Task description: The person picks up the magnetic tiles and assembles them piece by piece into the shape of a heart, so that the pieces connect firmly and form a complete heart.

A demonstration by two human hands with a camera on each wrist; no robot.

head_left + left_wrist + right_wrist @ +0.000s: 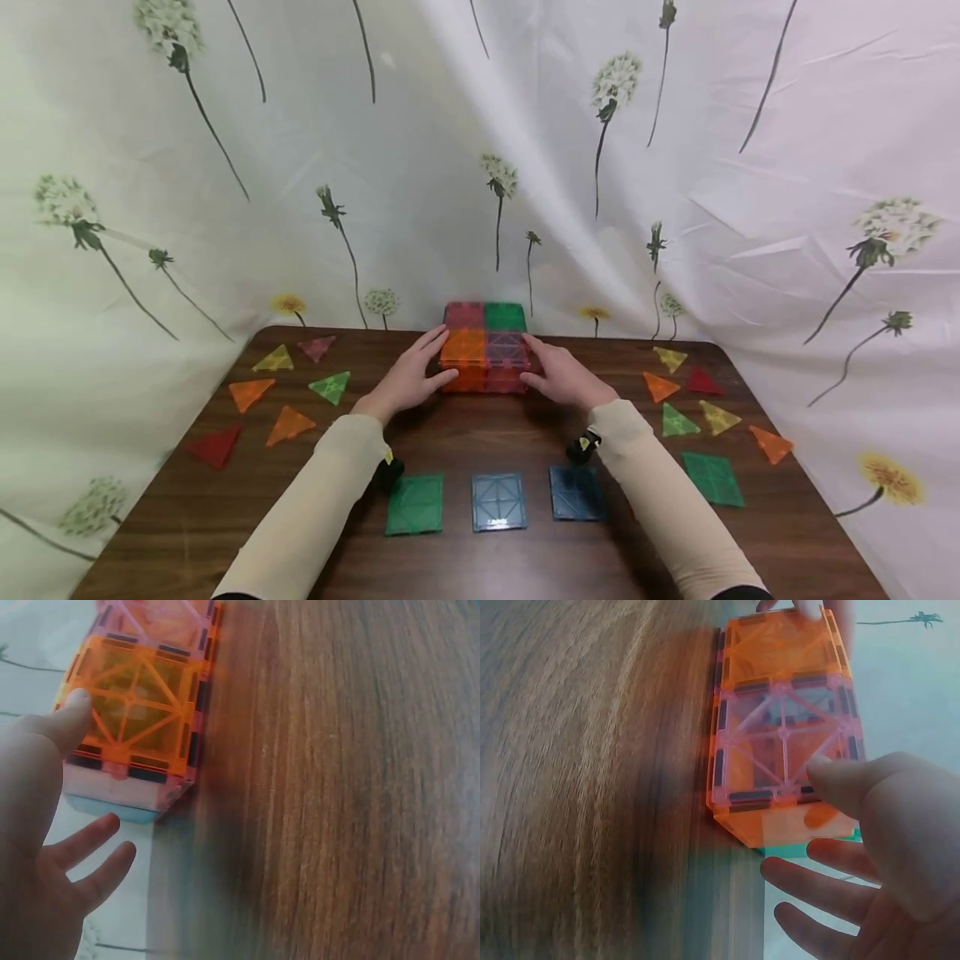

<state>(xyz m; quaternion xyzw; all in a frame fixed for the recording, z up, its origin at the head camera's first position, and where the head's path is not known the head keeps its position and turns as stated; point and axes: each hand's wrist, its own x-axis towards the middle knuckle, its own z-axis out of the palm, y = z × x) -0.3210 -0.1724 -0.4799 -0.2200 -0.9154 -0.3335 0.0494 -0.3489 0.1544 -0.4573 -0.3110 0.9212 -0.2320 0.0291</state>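
Box [462, 343] sits between left fingers [431, 339] and right fingers [537, 346].

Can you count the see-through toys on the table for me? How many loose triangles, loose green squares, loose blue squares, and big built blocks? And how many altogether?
Loose triangles: 12
Loose green squares: 2
Loose blue squares: 2
Big built block: 1
Total: 17 that I can see
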